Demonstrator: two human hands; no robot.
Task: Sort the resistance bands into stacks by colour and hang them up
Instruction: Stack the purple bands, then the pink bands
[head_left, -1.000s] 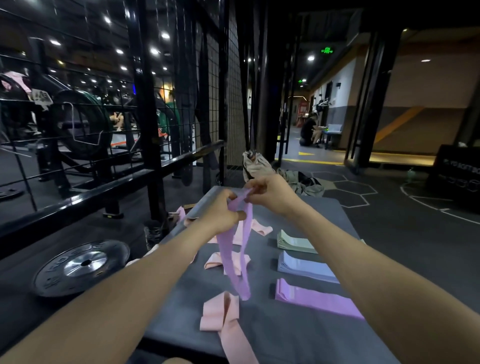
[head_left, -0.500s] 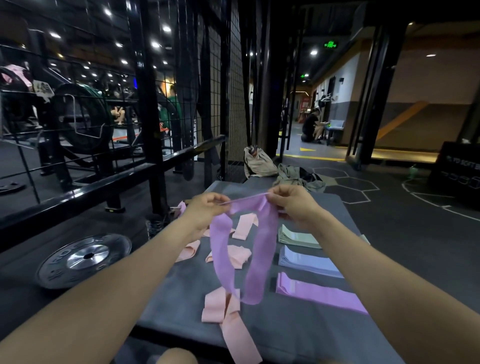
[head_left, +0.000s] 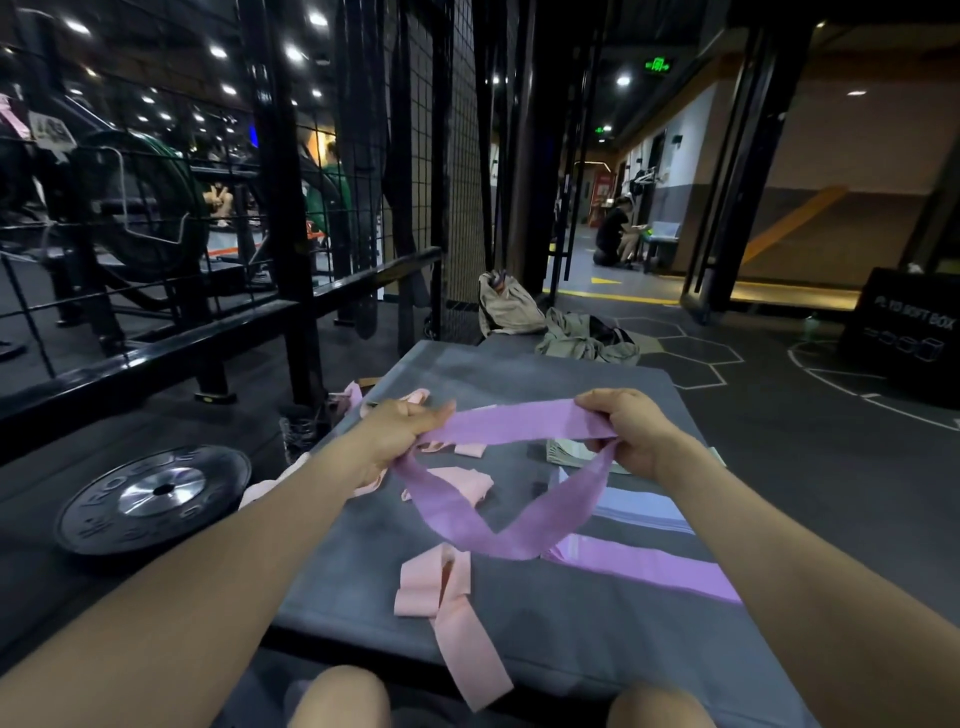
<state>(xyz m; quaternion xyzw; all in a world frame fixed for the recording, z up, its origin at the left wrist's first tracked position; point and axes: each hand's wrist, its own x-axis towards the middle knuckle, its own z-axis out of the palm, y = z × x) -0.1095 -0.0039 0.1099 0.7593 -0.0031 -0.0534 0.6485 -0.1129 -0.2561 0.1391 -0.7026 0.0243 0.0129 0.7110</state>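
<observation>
Head view: left hand (head_left: 402, 434) and right hand (head_left: 631, 434) each grip the purple band (head_left: 498, 525), stretched above the counter (head_left: 519, 613). Right arm hides part of the purple stack (head_left: 649, 564).

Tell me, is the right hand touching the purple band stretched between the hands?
Touching: in the head view, the right hand grips one end of the purple band.

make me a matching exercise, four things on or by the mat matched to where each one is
Things:
1. purple band
2. pink band
3. weight plate
4. purple stack

Places:
a. on the floor left of the mat
b. flat on the mat's right side
c. stretched between both hands
d. loose at the mat's near edge

Pairs: 1-c, 2-d, 3-a, 4-b
</observation>
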